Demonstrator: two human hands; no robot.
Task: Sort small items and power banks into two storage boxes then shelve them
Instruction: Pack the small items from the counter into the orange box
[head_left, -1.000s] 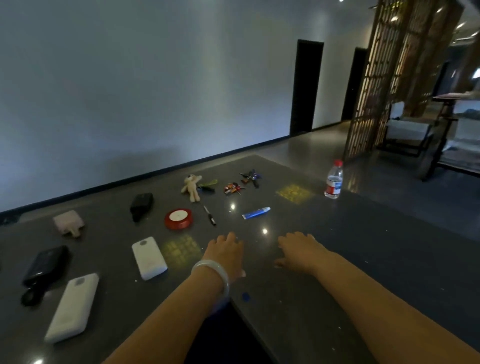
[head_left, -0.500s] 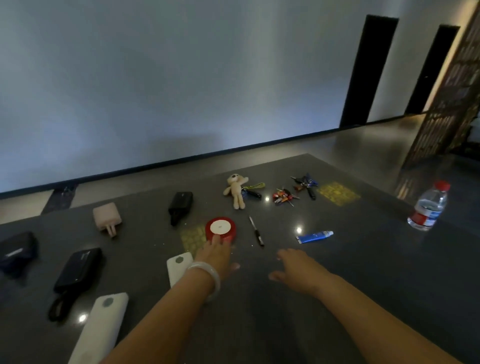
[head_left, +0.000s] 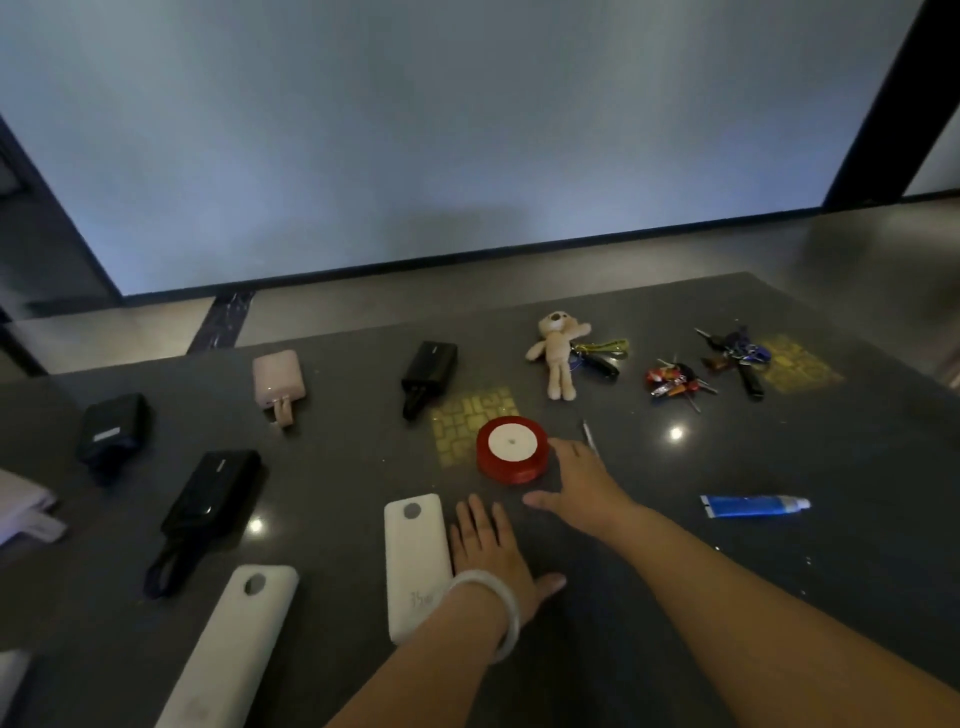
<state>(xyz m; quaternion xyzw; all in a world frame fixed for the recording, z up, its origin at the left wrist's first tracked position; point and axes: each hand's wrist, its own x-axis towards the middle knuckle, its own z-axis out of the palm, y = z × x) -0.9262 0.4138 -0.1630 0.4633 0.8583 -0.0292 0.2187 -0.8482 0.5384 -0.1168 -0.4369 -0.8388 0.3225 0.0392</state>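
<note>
Since half a second ago the right hand has reached forward to the ribbon spool, while the left hand has drawn back beside a white power bank. The left hand lies flat on the bench, fingers straight, holding nothing, its edge just beside that power bank; a pale bangle circles its wrist. Left of it lie a second white power bank and a black one with a loop strap. The right hand is spread open, empty, its fingertips just at the spool's right side and over a pen. Right of that hand lies a blue tube. Beyond the hands sit a black charger, a pink power bank, another black power bank, a teddy keyring and two bunches of keys.
</note>
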